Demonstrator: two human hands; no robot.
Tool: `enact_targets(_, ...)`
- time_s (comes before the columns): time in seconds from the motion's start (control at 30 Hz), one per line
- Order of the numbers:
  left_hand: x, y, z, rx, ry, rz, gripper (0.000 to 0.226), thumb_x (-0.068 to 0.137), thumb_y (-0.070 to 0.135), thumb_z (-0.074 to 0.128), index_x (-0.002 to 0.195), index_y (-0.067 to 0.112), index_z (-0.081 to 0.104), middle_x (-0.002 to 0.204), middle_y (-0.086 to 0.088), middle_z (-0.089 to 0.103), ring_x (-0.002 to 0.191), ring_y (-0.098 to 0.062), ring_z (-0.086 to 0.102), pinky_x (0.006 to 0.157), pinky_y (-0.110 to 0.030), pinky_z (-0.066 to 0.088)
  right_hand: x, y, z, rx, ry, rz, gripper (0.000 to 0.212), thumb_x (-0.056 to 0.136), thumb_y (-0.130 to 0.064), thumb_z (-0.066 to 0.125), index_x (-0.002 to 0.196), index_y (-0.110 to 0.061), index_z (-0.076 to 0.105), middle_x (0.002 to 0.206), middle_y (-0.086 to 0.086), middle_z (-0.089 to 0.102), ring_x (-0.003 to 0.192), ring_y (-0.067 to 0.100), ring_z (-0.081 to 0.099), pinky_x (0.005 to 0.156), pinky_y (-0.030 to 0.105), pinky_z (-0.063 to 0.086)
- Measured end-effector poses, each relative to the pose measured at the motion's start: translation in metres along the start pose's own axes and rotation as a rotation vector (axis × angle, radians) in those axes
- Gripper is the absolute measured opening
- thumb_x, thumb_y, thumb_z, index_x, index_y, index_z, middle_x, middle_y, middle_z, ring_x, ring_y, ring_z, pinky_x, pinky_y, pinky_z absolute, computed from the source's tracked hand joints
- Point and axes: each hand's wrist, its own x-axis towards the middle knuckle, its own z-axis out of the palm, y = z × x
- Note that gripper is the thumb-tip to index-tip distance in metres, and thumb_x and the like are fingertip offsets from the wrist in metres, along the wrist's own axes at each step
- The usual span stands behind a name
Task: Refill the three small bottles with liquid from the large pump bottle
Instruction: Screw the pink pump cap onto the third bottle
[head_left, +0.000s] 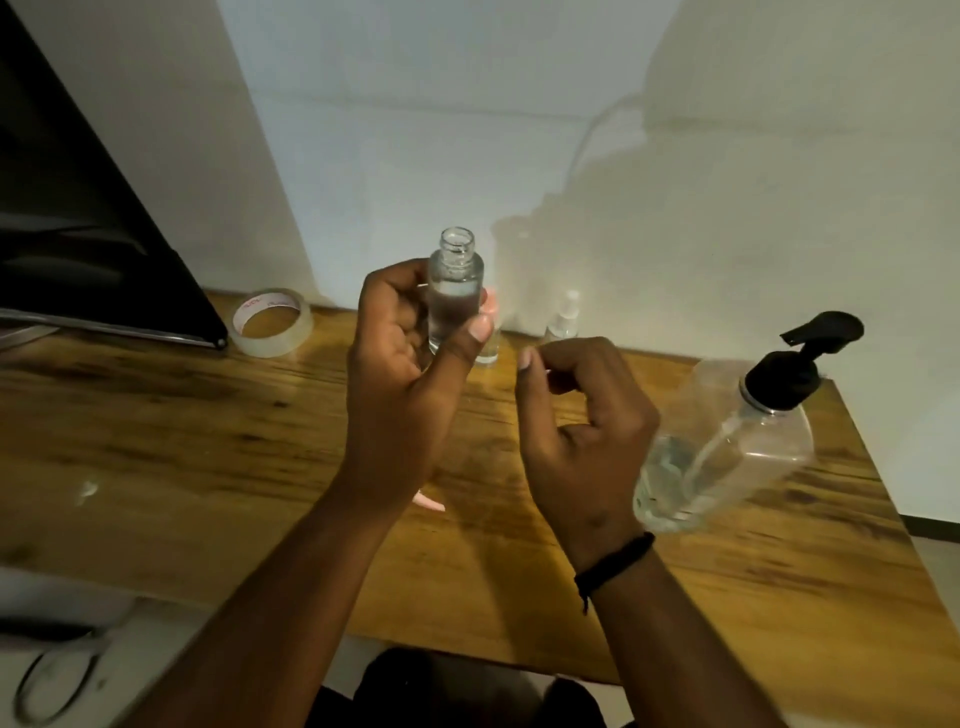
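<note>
The left hand (400, 353) holds a small clear glass bottle with an open threaded neck (455, 291) upright above the brown wooden table (182, 431), its fingers and thumb curled round the lower body. The bottle has no cap on it, and clear liquid shows inside it, though the level is hard to read.

The right hand (576, 415) hovers just beside it to the right, fingers curled with thumb and forefinger brought close together; whether it pinches anything small cannot be told. A black cord bracelet (613, 564) sits on that wrist.

Behind the left hand a second small clear bottle (488, 343) stands on the table, mostly hidden by the thumb. A third small clear bottle with a pale spray top (563, 319) stands near the wall, just past the fingers of the right hand.

The large clear plastic pump bottle with a black pump head (737, 436) stands to the right, near the table's right edge, appearing tilted in the wide-angle view; a little clear liquid lies in its bottom part and its dip tube is visible inside.

At the back left, a roll of clear adhesive tape (271, 322) lies flat beside the corner of a black flat screen (78, 234). A small pale pink object (430, 501) lies on the table under the left forearm, too hidden to identify.
</note>
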Motion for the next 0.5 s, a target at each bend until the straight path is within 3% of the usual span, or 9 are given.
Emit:
enact_targets(0.17,0.002,-0.022,-0.01,0.077,0.01,-0.03,0.045,0.094,0.013,0.071,0.133,0.009,0.048,0.125,-0.01,0.071,0.117,-0.023,0.07,0.098,-0.034,0.056,-0.032,0.025,0.025,-0.132,-0.379,0.153,0.017,0.098,-0.026,0.06,0.09,-0.012,0.068,0.088,0.0,0.065,0.085,0.015,0.055,0.071,0.03,0.042)
enact_targets(0.27,0.003,-0.037,-0.015,0.121,0.024,-0.076,0.047,0.093,0.015,0.072,0.133,0.005,0.048,0.124,-0.009,0.072,0.116,-0.02,0.071,0.098,-0.036,0.058,-0.043,0.027,0.03,-0.205,-0.655,0.188,0.023,0.096,-0.031,0.059,0.108,-0.017,0.072,0.107,-0.001,0.069,0.1,0.017,0.05,0.079,0.029,0.038)
enact_targets(0.37,0.004,-0.052,-0.018,0.152,0.017,-0.137,0.048,0.094,0.013,0.073,0.134,0.003,0.048,0.123,-0.007,0.073,0.115,-0.016,0.071,0.099,-0.042,0.059,-0.05,0.026,0.034,-0.312,-0.867,0.116,0.037,0.092,-0.031,0.076,0.128,-0.027,0.069,0.133,-0.009,0.067,0.113,0.019,0.048,0.083,0.032,0.04)
enact_targets(0.5,0.005,-0.059,-0.018,0.164,0.028,-0.18,0.046,0.094,0.009,0.074,0.132,0.007,0.049,0.121,-0.005,0.073,0.113,-0.014,0.072,0.1,-0.046,0.058,-0.053,0.022,0.04,-0.377,-1.003,0.012,0.041,0.094,-0.033,0.074,0.134,-0.034,0.066,0.147,-0.012,0.059,0.128,0.025,0.043,0.096,0.042,0.042)
